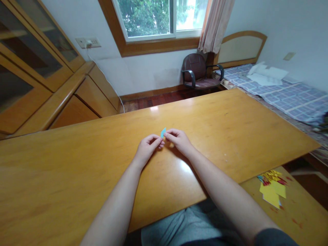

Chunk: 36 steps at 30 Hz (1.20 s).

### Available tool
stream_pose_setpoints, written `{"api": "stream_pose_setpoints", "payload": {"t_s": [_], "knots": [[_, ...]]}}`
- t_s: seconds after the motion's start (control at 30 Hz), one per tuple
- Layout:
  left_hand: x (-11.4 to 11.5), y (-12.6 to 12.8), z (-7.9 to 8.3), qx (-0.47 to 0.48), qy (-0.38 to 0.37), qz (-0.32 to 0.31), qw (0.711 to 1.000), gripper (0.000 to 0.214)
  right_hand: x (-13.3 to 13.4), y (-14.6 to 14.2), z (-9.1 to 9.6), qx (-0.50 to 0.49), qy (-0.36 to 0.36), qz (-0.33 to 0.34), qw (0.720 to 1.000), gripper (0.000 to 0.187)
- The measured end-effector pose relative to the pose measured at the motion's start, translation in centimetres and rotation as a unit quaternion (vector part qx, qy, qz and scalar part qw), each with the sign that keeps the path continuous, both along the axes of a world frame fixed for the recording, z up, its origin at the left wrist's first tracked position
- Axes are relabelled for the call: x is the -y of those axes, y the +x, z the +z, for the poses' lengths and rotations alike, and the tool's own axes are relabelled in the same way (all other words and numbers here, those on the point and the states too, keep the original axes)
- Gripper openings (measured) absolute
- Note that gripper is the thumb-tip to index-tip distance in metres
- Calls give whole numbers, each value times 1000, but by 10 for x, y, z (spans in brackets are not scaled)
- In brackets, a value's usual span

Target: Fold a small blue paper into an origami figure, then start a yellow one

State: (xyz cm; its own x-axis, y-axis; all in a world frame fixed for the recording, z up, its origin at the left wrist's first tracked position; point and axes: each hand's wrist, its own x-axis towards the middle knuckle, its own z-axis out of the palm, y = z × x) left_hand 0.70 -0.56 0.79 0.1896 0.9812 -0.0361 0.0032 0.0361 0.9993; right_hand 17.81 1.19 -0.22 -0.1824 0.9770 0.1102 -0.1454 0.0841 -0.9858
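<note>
A small light-blue folded piece of paper [163, 132] sticks up between my two hands over the middle of the wooden table [77, 164]. My left hand [148, 147] pinches it from the left with closed fingertips. My right hand [178, 140] pinches it from the right, fingers curled. Both hands rest on or just above the tabletop, fingertips touching each other around the paper. Most of the paper is hidden by the fingers.
A lower wooden surface at the right holds a pile of yellow, red and blue paper pieces [273, 188]. A brown office chair [198, 73] stands beyond the table, a bed [282, 92] at the right, wooden cabinets [46, 78] at the left.
</note>
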Motion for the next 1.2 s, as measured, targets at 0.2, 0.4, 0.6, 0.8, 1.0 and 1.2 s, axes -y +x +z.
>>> {"api": "stream_pose_setpoints", "payload": {"t_s": [0.2,0.4,0.6,0.8,1.0,1.2], "knots": [[-2,0,-4,-38,32,25,998,30,0,0,-2,33,40,-2,999,25],[-3,-1,-7,-47,118,84,988,33,-1,0,-2,104,94,-14,990,26],[-2,1,-3,-27,118,85,989,33,0,-1,-4,104,85,-18,991,28],[-7,1,-7,15,117,92,989,34,0,-5,-7,17,49,-13,999,31],[-6,1,-5,42,88,76,992,31,-1,-7,-11,-4,54,-11,998,28],[-5,1,-7,78,66,57,993,31,1,-5,-9,9,78,-20,997,24]]}}
